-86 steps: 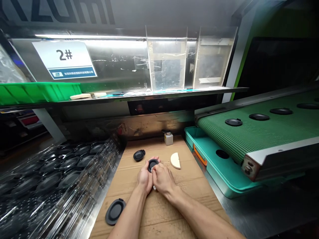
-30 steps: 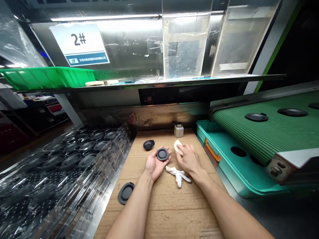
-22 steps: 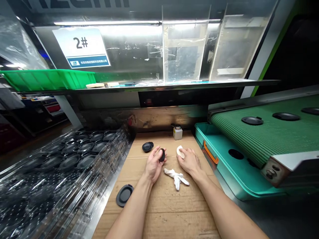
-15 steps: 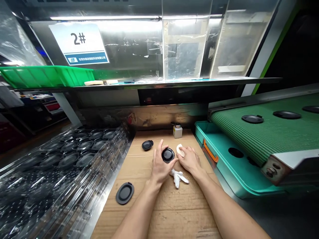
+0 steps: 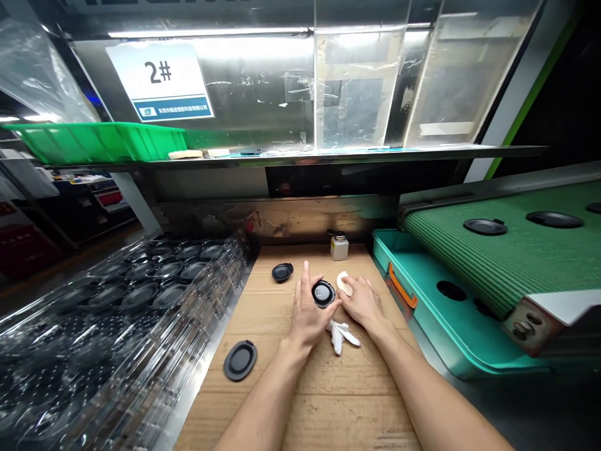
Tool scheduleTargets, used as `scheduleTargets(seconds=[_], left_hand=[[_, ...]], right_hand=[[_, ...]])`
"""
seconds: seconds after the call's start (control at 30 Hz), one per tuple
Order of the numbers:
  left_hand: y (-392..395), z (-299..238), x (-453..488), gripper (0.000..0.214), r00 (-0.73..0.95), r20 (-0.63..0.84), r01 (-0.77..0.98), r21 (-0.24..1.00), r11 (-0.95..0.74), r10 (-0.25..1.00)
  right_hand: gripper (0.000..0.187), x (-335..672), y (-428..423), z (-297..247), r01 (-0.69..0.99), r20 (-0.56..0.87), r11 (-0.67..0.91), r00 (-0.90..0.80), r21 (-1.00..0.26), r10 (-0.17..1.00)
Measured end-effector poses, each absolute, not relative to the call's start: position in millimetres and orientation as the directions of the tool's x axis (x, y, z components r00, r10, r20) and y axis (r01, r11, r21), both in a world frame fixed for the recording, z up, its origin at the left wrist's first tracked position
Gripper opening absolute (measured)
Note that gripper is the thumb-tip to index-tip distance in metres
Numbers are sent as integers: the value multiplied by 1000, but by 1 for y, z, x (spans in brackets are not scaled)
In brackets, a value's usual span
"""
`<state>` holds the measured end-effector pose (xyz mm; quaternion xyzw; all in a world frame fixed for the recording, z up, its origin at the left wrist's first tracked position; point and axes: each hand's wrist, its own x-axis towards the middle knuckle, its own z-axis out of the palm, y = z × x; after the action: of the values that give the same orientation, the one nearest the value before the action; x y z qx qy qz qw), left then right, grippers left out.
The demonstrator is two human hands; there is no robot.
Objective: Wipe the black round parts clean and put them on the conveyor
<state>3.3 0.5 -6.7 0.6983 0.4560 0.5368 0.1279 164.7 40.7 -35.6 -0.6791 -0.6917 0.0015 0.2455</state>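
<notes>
My left hand point(image 5: 307, 313) grips a small round black plastic lid point(image 5: 323, 293) by its edge, thumb on the near side and fingers on the far side. Close on its right, my right hand point(image 5: 361, 300) pinches a white pad point(image 5: 344, 283), which sits beside the lid. A crumpled white cloth point(image 5: 342, 337) lies on the cardboard point(image 5: 347, 401) just below both hands. Farther left on the cardboard are a black lid with a tab point(image 5: 282, 272) and a larger flat black lid point(image 5: 240, 360). A small bottle with a dark top point(image 5: 339, 246) stands at the back.
Clear plastic trays point(image 5: 154, 269) filled with black lids are stacked at left. On the right, a green conveyor belt point(image 5: 469, 257) carries black lids over a teal bin point(image 5: 436, 332). A metal shelf point(image 5: 328, 158) crosses ahead, bearing a green basket point(image 5: 103, 141).
The whole view has shifted slightly, so everything sits a little farther right. Both hands keep their holds, and the black lid in my left hand appears tilted slightly differently. Lids on the belt shifted right.
</notes>
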Motion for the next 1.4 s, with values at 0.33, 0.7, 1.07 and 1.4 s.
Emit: scheduleTargets(seconds=[0.33,0.7,1.07,1.4], left_hand=[[3,-11,6,90,18,555,387,763,-517,832],[25,-26,6,63,-69,-137,-296,949,111,988],[-67,-1,-47,29,-13,217,281,938,-204,976],[46,25,-117,29,-101,141,595,802,-54,985]], right_hand=[[34,164,40,-33,944,314,56,52,-325,948],[49,183,54,-61,947,307,77,24,-311,951],[60,189,60,-73,941,305,101,3,-323,952],[46,170,47,-54,933,282,36,71,-357,957]])
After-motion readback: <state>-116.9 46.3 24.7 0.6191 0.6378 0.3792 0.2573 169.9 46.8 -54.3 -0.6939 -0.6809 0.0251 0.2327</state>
